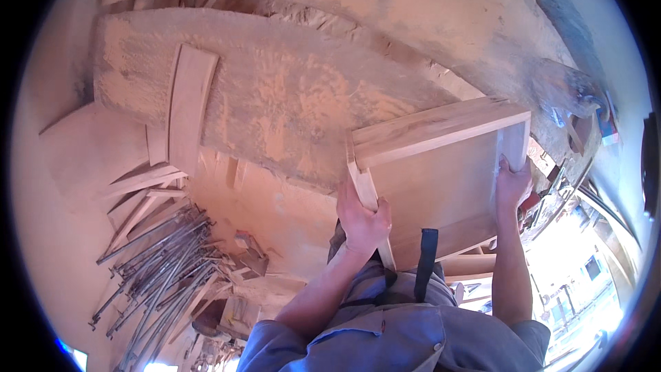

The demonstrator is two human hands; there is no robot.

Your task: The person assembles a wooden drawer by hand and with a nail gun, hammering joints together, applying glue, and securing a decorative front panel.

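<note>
A shallow wooden drawer (pixel 434 182) is tilted in front of my body, its inside panel facing me. My left hand (pixel 365 220) is closed around its left side board, thumb on the inner side. On the opposite side, my right hand (pixel 513 184) grips the right side board, with the thumb against the inside. The far board of the drawer lies over the edge of a dusty workbench (pixel 275 89). A dark strap (pixel 427 255) hangs in front of the drawer's near board. Most of the fingers are hidden behind the side boards.
A long wooden board (pixel 191 107) lies on the bench at the left. Many metal bar clamps (pixel 165 269) lean in a bundle at the lower left, below several wood offcuts (pixel 148 200). Assorted tools and clutter (pixel 551 179) sit right of the drawer. Sawdust covers the bench top.
</note>
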